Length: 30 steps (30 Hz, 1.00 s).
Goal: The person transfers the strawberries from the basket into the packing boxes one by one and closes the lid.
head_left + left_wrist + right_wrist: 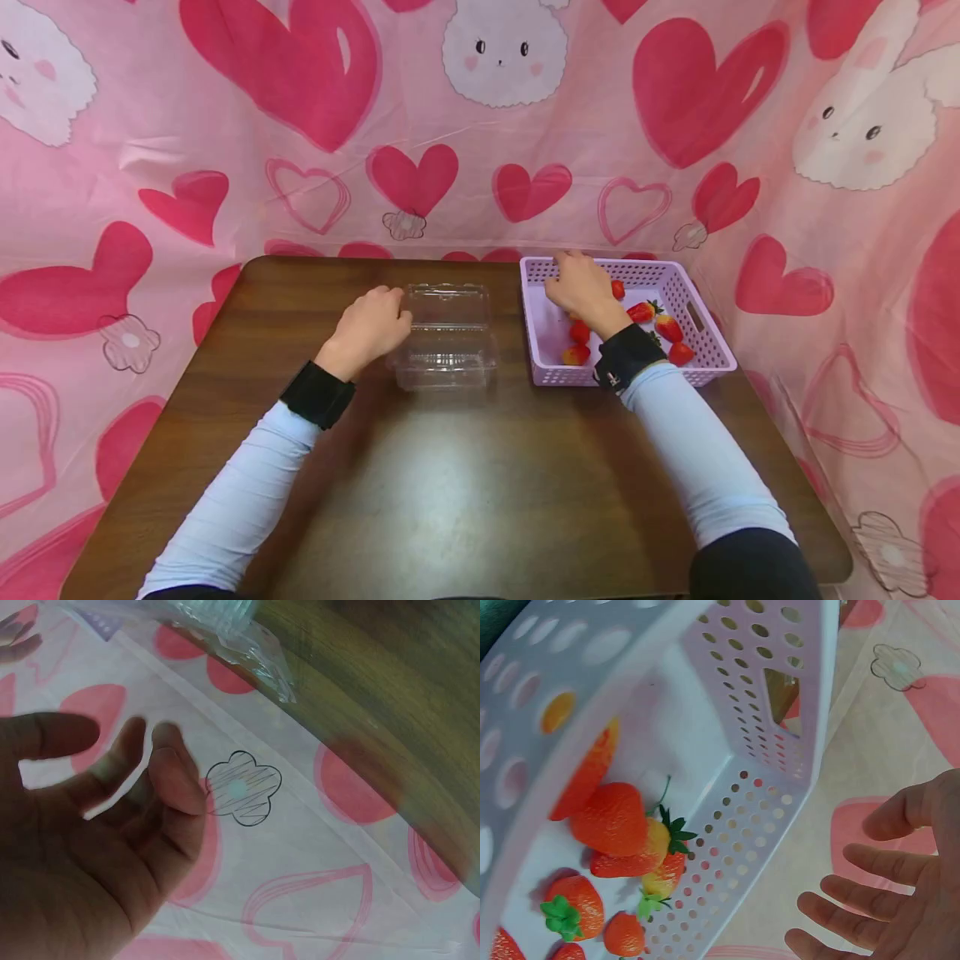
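A clear plastic clamshell box (446,367) stands left of centre on the table, its lid raised toward the back. At its left side is my left hand (369,327), fingers loosely bent and holding nothing, as the left wrist view shows. My right hand (581,287) hovers over the left part of a lilac perforated basket (558,376). In the right wrist view its fingers (877,892) are spread and relaxed, with nothing in them. Several red strawberries (611,817), some with yellowish tops and green leaves, lie in the basket; the right forearm and hand hide part of it in the head view.
The brown wooden table (420,492) has rounded corners. A pink curtain (465,183) with hearts and rabbit faces hangs along its back and sides. The basket's right wall carries a handle slot (695,316). Black bands (318,394) circle both wrists.
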Available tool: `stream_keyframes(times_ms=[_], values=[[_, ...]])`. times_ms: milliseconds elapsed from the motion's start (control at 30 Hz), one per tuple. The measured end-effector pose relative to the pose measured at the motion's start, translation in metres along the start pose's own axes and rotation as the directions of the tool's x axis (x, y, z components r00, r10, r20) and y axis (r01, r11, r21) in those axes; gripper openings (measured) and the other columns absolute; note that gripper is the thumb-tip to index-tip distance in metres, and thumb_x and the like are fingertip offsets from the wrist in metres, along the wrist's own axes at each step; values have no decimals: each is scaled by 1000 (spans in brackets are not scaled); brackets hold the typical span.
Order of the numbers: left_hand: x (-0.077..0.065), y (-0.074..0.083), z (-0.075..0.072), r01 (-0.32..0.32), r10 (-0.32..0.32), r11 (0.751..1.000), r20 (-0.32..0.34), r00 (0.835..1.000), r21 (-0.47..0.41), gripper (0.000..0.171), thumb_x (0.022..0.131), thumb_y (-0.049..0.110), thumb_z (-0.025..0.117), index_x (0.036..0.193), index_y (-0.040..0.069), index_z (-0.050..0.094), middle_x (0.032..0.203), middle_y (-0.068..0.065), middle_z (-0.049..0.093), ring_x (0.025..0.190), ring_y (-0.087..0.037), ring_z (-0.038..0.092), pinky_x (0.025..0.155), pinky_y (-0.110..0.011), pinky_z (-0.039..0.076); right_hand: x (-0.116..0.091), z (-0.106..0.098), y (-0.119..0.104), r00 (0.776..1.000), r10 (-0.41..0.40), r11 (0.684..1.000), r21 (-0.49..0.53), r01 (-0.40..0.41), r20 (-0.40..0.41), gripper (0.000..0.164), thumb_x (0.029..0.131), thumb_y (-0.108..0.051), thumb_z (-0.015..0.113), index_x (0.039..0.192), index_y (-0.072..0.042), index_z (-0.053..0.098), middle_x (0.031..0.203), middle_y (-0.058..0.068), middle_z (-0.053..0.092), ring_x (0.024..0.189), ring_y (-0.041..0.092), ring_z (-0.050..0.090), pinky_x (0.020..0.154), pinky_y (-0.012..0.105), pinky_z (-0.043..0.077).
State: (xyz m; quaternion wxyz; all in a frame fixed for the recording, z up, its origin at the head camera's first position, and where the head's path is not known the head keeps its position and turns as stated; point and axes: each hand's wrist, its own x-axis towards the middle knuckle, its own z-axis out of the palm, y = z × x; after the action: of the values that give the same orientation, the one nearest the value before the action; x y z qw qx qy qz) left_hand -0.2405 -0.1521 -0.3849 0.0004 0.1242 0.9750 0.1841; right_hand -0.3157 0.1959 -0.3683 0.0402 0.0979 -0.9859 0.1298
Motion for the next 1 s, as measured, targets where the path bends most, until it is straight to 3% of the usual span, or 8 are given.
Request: stream_keyframes(times_ms=[233, 400, 700, 1000], values=[[-20, -3, 1, -6, 6, 1000, 53, 999, -6, 26, 101, 20, 56, 110, -2, 67, 101, -18, 65, 89, -36, 64, 76, -52, 54, -6, 1, 10, 996, 44, 999, 0, -45, 75, 42, 87, -18, 60, 124, 1, 66, 119, 22, 64, 103, 40, 59, 82, 59, 52], [-31, -3, 0, -3, 10, 998, 105, 994, -66, 17, 101, 17, 60, 100, 1, 67, 76, -9, 57, 67, -26, 55, 59, -39, 47, -8, 5, 14, 996, 29, 1000, 7, -29, 80, 42, 86, -16, 61, 124, 3, 67, 120, 24, 66, 107, 42, 60, 87, 63, 51], [-43, -8, 5, -1, 15, 994, 127, 992, -107, 16, 101, 12, 61, 90, 3, 67, 66, -6, 51, 58, -22, 50, 54, -34, 43, -16, 9, 18, 990, 25, 999, 41, -31, 141, 40, 90, -18, 64, 125, 2, 65, 114, 21, 64, 101, 39, 59, 85, 60, 52], [-47, -12, 14, -18, 38, 984, 108, 993, -177, 22, 101, 9, 62, 114, -5, 71, 65, -5, 49, 54, -19, 48, 52, -33, 42, -22, 14, 22, 984, 43, 998, 41, -51, 170, 42, 92, -18, 67, 128, 2, 66, 119, 21, 64, 103, 38, 60, 88, 61, 53]])
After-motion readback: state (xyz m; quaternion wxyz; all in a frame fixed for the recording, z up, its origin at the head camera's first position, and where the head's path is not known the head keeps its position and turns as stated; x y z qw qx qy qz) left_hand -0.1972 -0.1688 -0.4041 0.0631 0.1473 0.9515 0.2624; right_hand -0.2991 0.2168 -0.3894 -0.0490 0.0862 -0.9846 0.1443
